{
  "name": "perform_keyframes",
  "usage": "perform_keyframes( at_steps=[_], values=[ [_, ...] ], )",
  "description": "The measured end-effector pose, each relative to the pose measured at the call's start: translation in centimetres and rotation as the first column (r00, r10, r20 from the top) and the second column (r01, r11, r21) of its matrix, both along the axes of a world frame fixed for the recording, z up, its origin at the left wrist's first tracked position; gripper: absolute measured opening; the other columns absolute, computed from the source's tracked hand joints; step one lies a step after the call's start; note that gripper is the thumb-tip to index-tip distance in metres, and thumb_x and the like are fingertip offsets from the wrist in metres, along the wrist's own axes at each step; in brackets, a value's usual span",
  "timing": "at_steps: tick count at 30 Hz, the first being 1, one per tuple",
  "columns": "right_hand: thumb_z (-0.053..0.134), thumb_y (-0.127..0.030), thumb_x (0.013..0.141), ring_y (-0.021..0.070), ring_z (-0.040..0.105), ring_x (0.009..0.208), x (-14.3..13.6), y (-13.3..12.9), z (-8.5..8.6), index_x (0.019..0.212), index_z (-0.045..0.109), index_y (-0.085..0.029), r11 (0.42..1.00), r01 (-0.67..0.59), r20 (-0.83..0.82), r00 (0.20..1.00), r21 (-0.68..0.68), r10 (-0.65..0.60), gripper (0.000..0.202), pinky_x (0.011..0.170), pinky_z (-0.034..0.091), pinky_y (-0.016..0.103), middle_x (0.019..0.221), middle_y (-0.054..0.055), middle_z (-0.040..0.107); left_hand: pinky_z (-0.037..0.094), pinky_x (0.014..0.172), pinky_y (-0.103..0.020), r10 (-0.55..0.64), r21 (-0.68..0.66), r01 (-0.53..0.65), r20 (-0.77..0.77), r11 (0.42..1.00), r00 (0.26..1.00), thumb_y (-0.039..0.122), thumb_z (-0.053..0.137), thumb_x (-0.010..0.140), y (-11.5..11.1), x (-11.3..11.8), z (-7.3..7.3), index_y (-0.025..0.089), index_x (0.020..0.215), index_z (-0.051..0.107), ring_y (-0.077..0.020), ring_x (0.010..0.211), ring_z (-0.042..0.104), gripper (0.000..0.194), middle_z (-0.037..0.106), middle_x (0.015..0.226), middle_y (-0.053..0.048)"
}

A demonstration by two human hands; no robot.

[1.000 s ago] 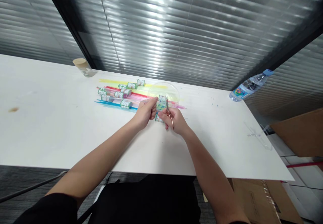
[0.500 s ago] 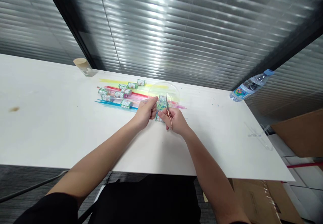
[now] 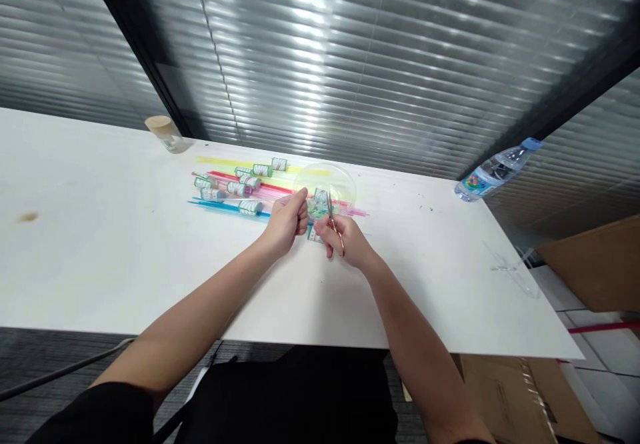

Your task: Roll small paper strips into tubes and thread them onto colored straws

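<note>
My right hand grips a small pair of scissors with copper-coloured handles, blades pointing up and away from me. To its left, my left hand is closed with thumb against the curled fingers; whatever it pinches is too small or hidden to make out. Just beyond both hands sits a clear round bowl holding small green and blue bits. Bundles of thin coloured sticks, among them red sticks and blue sticks, lie left of the bowl and partly behind it, with patterned paper labels around them.
A glass jar with a wooden lid stands at the back left. At the right end of the white table are a water bottle and a clear plastic piece. Blinds rise behind the table; cardboard boxes are below right.
My left hand has shifted slightly left, away from the scissors, widening the gap between my hands. The scissors have turned a little in my right hand.
</note>
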State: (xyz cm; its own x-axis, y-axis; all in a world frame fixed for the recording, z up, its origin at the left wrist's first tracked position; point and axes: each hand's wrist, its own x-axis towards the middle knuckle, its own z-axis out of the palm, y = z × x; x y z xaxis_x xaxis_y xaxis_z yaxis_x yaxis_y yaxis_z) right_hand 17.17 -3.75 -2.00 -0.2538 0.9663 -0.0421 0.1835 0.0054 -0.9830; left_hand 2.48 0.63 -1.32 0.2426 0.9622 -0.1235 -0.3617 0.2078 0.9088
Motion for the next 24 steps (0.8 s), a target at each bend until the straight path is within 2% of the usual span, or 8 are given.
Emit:
perform_keyframes(
  at_steps=[4,10,16,24],
  values=[
    [0.063,-0.059,0.082,0.0099,0.048,0.047,-0.07,0.04,-0.41,0.076,0.048,-0.02,0.998,-0.055,-0.005,0.998,0.002,0.055,0.042,0.05,0.04,0.025,0.055,-0.006,0.048,0.015,0.037,-0.017,-0.005,0.022,0.006,-0.021,1.0,1.0,0.05,0.067,0.08,-0.05,0.0,-0.19,0.019,0.054,0.027,-0.0026,0.038,0.02,0.056,0.021,0.048,0.009],
    [0.066,-0.058,0.079,0.0102,0.049,0.045,-0.11,0.22,-0.71,0.076,0.05,-0.02,0.999,-0.021,-0.038,0.999,0.038,0.022,0.041,0.049,0.04,0.026,0.057,-0.006,0.049,0.015,0.037,-0.017,-0.056,0.013,0.056,-0.044,0.998,0.997,0.05,0.069,0.077,-0.47,0.22,-0.14,0.019,0.053,0.029,-0.002,0.038,0.021,0.057,0.024,0.048,0.009],
    [0.067,-0.055,0.08,0.0111,0.048,0.046,-0.06,0.15,-0.56,0.079,0.051,-0.02,0.998,0.003,0.001,1.0,0.06,-0.003,0.039,0.05,0.039,0.026,0.054,-0.006,0.05,0.015,0.037,-0.016,-0.076,0.007,0.076,-0.035,0.997,0.997,0.051,0.07,0.076,-0.7,0.3,-0.1,0.018,0.054,0.03,-0.0017,0.039,0.021,0.056,0.024,0.048,0.009],
    [0.069,-0.056,0.077,0.0112,0.048,0.047,-0.08,0.22,-0.71,0.077,0.05,-0.021,0.999,0.023,0.005,1.0,0.046,-0.023,0.04,0.048,0.037,0.025,0.054,-0.006,0.049,0.015,0.037,-0.016,-0.095,0.008,0.095,-0.029,0.995,0.995,0.05,0.071,0.076,-0.67,0.28,-0.19,0.019,0.054,0.029,-0.0019,0.039,0.02,0.056,0.024,0.048,0.009]
  ],
)
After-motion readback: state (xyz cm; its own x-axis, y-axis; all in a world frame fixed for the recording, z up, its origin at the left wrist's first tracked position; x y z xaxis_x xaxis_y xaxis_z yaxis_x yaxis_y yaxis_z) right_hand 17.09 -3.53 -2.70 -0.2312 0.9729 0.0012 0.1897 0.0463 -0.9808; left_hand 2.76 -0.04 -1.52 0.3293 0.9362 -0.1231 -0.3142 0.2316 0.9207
